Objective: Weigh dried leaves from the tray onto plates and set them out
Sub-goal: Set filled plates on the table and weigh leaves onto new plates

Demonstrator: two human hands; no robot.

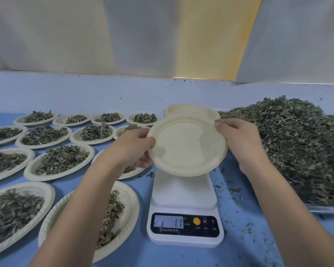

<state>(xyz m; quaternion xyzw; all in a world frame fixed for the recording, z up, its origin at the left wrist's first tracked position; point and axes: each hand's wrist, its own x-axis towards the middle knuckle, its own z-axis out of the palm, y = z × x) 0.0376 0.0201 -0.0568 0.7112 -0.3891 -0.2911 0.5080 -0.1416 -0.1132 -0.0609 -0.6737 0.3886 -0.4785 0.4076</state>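
Pinching an empty plate (187,145) at nine and two o'clock, left hand (135,149) and right hand (237,135) poise it over the scale (183,191). Best set flat, centred, then zeroed.

Filled plates (58,160) crowd left; leaf heap (289,151) blocks right; scale (183,201) between.

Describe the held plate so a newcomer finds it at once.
A white digital kitchen scale stands on the blue table. Above it, the left hand and right hand grip a round cream paper plate. Unlike the leaf-filled plates leftward, it is empty.
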